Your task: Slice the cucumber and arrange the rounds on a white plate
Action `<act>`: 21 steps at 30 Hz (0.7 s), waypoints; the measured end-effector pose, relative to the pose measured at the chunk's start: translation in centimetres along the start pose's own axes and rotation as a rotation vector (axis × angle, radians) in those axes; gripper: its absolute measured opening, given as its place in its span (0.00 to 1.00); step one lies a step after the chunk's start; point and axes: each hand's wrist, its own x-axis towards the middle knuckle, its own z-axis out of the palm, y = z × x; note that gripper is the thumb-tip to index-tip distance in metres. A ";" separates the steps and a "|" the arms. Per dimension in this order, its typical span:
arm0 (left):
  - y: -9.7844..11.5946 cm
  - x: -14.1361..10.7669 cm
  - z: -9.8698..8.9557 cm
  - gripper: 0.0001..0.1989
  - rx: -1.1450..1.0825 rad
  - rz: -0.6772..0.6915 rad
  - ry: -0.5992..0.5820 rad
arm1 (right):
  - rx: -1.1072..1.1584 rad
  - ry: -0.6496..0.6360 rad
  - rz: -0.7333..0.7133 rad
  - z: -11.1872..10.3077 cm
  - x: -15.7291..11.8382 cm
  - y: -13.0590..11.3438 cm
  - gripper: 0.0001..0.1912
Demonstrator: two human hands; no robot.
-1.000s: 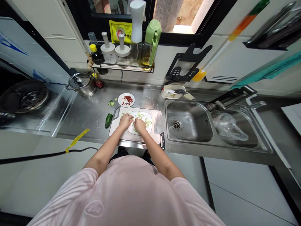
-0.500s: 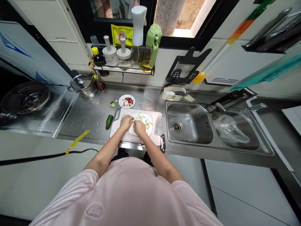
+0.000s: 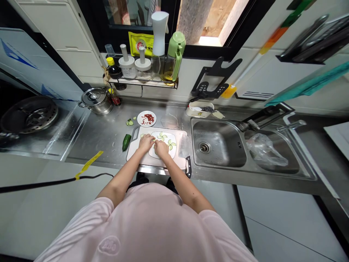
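Observation:
My left hand (image 3: 146,143) and my right hand (image 3: 161,148) meet over the left part of a white square plate (image 3: 163,154), fingers pinched together. A bit of pale green cucumber slice (image 3: 153,139) shows between the fingertips; the fingers hide most of it. On the plate, thin cucumber slices lie in pinwheel shapes, one at the back (image 3: 161,136) and one at the right (image 3: 171,144). Under the plate is a pale cutting board (image 3: 180,140) with a grey handle. A black-handled knife (image 3: 188,166) lies at its right front corner.
Left of the board lies a piece of cucumber (image 3: 126,142), with a few cucumber scraps (image 3: 130,122) behind it. A small round plate (image 3: 139,120) holds chopped red bits. The double sink (image 3: 218,143) is at the right; a lidded pot (image 3: 97,102) stands at back left.
The view has shifted very slightly. Both hands stay pinched together over the same part of the plate, with hardly any movement.

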 end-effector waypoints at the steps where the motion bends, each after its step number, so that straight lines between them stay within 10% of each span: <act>1: 0.0 0.0 0.0 0.11 0.004 0.000 -0.001 | 0.000 0.005 -0.003 0.0 0.0 0.0 0.14; 15: 0.1 -0.1 0.0 0.11 -0.003 0.017 0.038 | 0.027 0.015 0.014 -0.5 -0.4 0.1 0.15; 21: -0.8 -0.6 -0.2 0.15 -0.058 -0.181 0.196 | 0.105 0.061 0.033 -1.7 -1.5 1.2 0.16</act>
